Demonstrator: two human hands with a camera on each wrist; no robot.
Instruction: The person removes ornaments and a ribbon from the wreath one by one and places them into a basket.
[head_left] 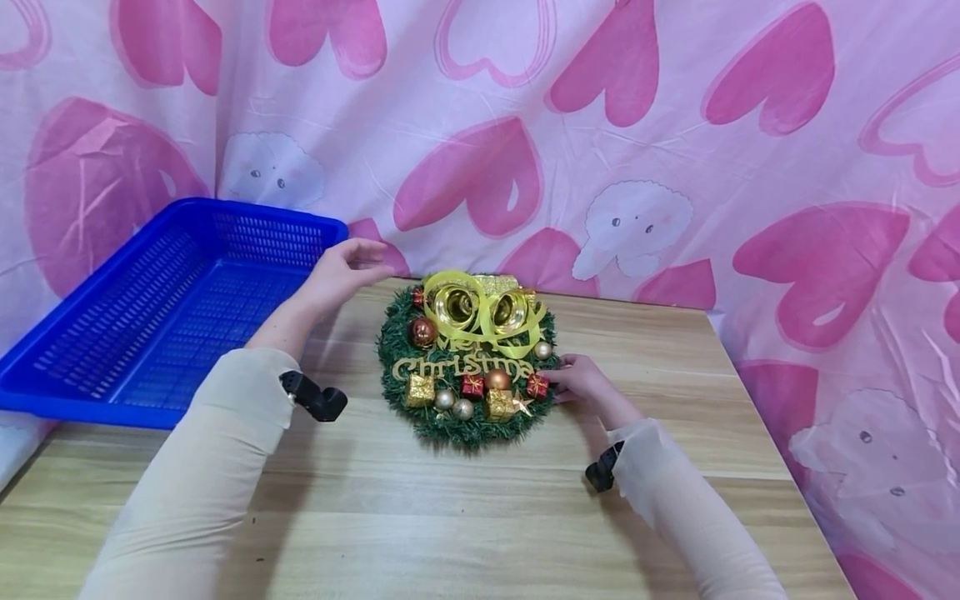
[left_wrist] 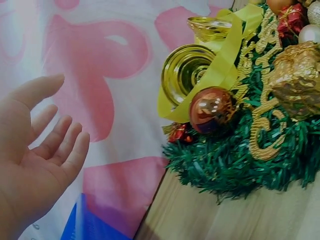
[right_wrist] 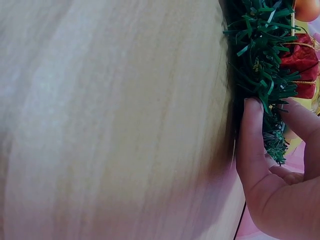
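Two gold bells (head_left: 456, 308), looped with yellow ribbon (left_wrist: 227, 57), sit at the far side of a round green wreath (head_left: 468, 433) lying on the wooden table (head_left: 420, 525). Gold glitter lettering (head_left: 465, 367) crosses its middle, with red and gold wrapped boxes, silver and copper baubles and a small star clustered below. One shiny brown bauble (head_left: 423, 332) sits left of the ribbon.

The left hand (head_left: 341, 271) is raised beside the blue basket (head_left: 90, 408), fingers loosely spread and holding nothing, apart from the wreath. The right hand (head_left: 588, 383) pinches the wreath's right edge, near a red box (head_left: 537, 385).

Only the right wrist view shows how that grip is made: one digit low by the table, another on the opposite side, green tips between. The left wrist view alone shows the left palm, and it catches the bauble's glossy reflections.

Ribbon and bells cover much of the upper word, and the end of "Christma" is hard to read. Both wrist views cut the wreath off; from the head, the right fingertips are partly lost against the greenery.
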